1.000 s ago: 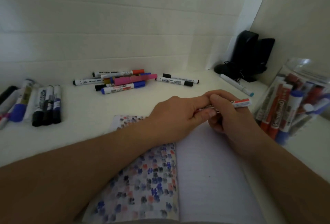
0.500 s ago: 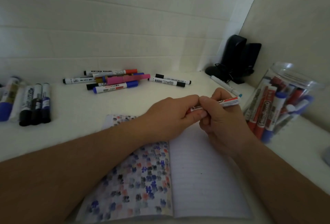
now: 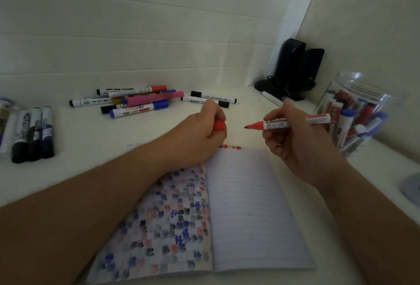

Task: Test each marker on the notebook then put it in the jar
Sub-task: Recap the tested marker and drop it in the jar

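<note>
Above the open notebook, the right hand pinches an uncapped red marker; the left hand curls round its red cap, left of the jar.

Your uncapped red-tipped white marker lies level above the open lined notebook; its red cap sits apart; the clear plastic jar holds markers.

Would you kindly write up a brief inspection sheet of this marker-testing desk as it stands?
Surface: white desk.
Job's things: notebook open, left page full of test marks; red marker uncapped; jar holds markers.
Clutter: marker pile; dark markers at left.
Grippers: left hand grips red cap; right hand holds the marker.
Cables: black cord by black speakers.
Surroundings: white wall panels.
</note>
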